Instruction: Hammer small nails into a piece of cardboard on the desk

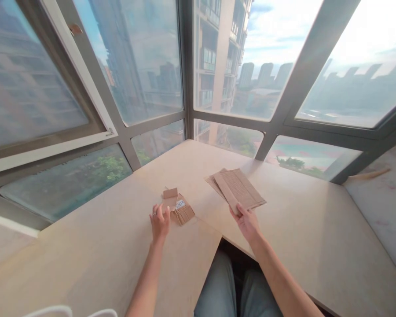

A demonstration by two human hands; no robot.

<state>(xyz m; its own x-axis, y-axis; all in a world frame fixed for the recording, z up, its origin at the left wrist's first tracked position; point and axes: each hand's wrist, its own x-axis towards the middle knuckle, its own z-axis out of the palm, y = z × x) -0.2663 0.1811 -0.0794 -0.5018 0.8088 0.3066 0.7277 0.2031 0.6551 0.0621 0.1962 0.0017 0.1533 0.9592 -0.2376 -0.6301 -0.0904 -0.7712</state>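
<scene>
My right hand (247, 222) grips flat brown cardboard pieces (240, 188) by their near edge, thumb on top. At least two pieces lie fanned over each other, the upper one with a ribbed panel in its middle. To the left, my left hand (159, 222) is at the near-left edge of a small group of cardboard scraps (185, 215). Its fingers are bent, with a gap between thumb and forefinger, and a ring shows on one finger. A white printed label (180, 204) sits on the scraps. Whether the fingertips touch the cardboard is unclear.
Both hands are over a pale wooden corner tabletop (119, 233) with a cut-out edge above my legs (218, 286). Windows with grey frames (188, 88) rise behind it. A wall (383, 211) stands at the right. White curved rims (49, 309) show at the bottom left.
</scene>
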